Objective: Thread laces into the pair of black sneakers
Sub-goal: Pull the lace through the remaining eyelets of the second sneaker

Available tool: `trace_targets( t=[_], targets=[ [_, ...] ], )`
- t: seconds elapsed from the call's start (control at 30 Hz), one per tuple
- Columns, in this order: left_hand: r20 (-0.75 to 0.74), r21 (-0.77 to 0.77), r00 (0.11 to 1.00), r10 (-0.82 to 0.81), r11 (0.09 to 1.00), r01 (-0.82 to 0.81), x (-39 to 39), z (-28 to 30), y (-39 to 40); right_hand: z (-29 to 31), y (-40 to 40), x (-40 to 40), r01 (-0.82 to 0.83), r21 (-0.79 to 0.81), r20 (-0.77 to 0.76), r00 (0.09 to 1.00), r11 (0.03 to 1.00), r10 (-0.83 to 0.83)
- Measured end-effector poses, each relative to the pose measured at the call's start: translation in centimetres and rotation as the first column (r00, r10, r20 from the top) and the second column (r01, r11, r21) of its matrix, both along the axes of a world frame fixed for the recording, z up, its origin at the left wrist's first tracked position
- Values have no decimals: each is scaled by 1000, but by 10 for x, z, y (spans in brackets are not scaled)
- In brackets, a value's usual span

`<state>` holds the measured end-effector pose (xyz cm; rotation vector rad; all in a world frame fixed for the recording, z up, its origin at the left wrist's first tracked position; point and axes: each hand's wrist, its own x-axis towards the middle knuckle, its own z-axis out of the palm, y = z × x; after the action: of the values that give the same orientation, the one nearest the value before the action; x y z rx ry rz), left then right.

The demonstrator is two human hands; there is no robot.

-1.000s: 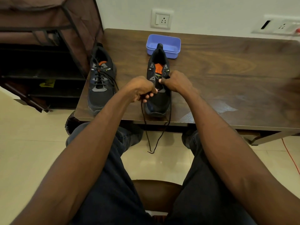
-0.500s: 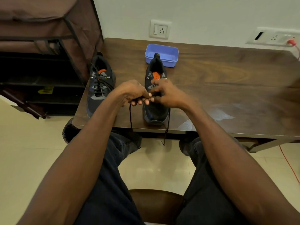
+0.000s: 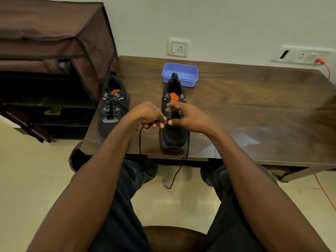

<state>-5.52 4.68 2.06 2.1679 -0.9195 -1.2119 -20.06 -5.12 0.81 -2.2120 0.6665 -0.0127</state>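
Two black sneakers stand on the dark wooden table (image 3: pixel 236 110), toes toward me. The left sneaker (image 3: pixel 111 108) is laced with a black lace. The right sneaker (image 3: pixel 173 124) has an orange tongue and a black lace (image 3: pixel 179 170) whose ends hang over the table's front edge. My left hand (image 3: pixel 147 115) grips one strand of that lace just left of the shoe. My right hand (image 3: pixel 185 117) is over the shoe's eyelets, its thumb and fingers pinching the lace where the hands meet.
A blue plastic tray (image 3: pixel 189 73) sits behind the right sneaker. A brown fabric shoe rack (image 3: pixel 54 51) stands left of the table. Wall sockets (image 3: pixel 178 47) are behind, with an orange cable (image 3: pixel 325 193) at right. My knees and a wooden stool (image 3: pixel 172 237) are below.
Both hands moved together in front of the shoe's eyelets and the lace's left strand was pulled up shorter. The camera tilted up slightly.
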Motion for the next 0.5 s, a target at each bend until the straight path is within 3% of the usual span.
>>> trace_targets(
  t=[0.07, 0.17, 0.23, 0.3, 0.33, 0.4, 0.43, 0.47, 0.5],
  targets=[
    [-53, -11, 998, -20, 1000, 19, -1, 0, -2, 1, 4, 0, -56, 38, -74, 996, 998, 58],
    [-94, -19, 995, 21, 1000, -23, 6, 0, 1, 4, -16, -10, 195, -67, -167, 965, 979, -203],
    [-62, -23, 995, 78, 997, -79, 13, 0, 4, 1, -35, -23, 394, -349, -202, 854, 850, -479],
    [-4, -23, 994, 114, 993, -114, 16, -3, 5, -2, -40, -33, 389, -632, -208, 748, 671, -630],
    [13, -20, 993, 114, 993, -114, 15, -5, 4, -2, -35, -33, 362, -670, -201, 752, 648, -628],
    [2, -17, 996, 85, 996, -85, 9, -7, -1, 4, -22, -24, 286, -517, -162, 893, 807, -420],
    [-16, -18, 998, 62, 998, -62, 5, -7, -5, 9, -12, -17, 241, -305, -102, 954, 921, -283],
    [-32, -21, 999, 38, 999, -38, 2, -7, -7, 13, 0, -10, 162, -81, -68, 983, 984, -168],
    [-43, -23, 999, 15, 1000, -16, -1, -7, -9, 13, 8, -5, 60, 26, -53, 997, 998, -59]
  ],
)
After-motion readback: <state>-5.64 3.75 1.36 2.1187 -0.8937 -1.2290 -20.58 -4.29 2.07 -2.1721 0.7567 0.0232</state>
